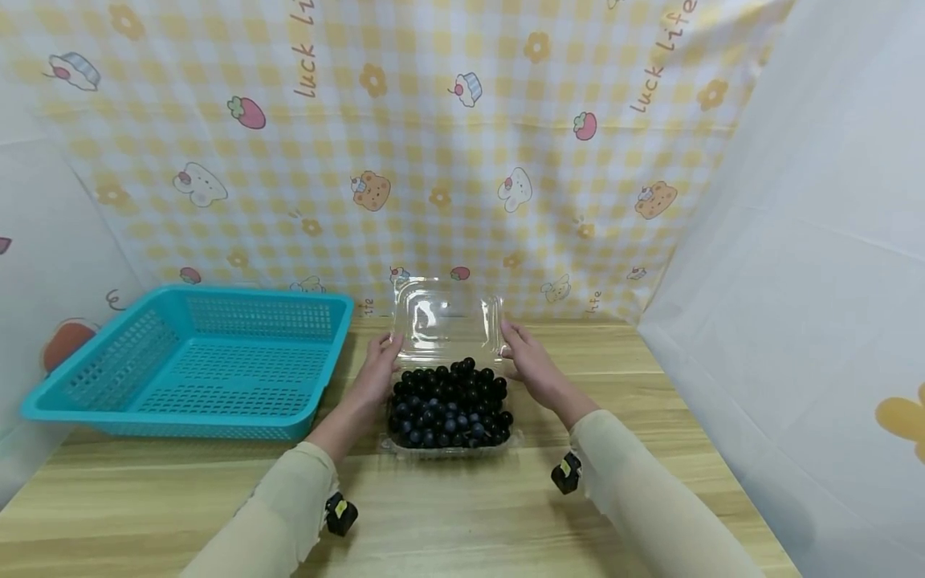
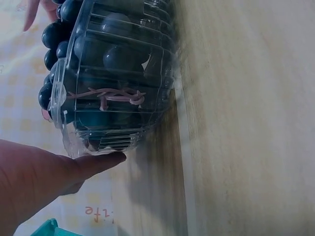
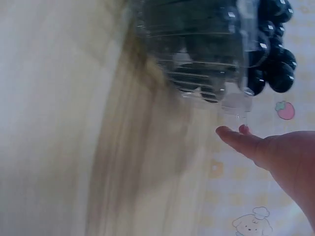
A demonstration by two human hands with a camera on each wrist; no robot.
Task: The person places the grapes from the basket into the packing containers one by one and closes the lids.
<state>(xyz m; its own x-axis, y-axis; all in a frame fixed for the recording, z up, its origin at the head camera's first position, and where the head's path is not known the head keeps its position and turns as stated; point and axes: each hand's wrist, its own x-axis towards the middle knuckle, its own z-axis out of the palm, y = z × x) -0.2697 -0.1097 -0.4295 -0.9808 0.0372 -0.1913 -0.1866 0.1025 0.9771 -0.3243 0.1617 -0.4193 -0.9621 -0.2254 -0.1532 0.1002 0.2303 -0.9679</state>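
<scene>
A clear plastic clamshell box [image 1: 451, 452] sits on the table, heaped with dark grapes [image 1: 448, 401]; its lid [image 1: 451, 325] stands raised at the back. At the lid's left edge is my left hand [image 1: 376, 371], fingertips touching the plastic. My right hand [image 1: 535, 365] is at the opposite edge, its fingers extended along the lid's side. The left wrist view shows the left thumb [image 2: 101, 164] straight beside the box, with a stem [image 2: 115, 95] visible through the wall. In the right wrist view, the right thumb [image 3: 241, 141] points toward the box's rear corner.
A turquoise plastic basket [image 1: 328, 353] stands on the left of the wooden table [image 1: 462, 522]. Behind the table hangs a yellow checked cloth [image 1: 433, 144] with cartoon prints. White sheeting [image 1: 780, 265] borders the right side.
</scene>
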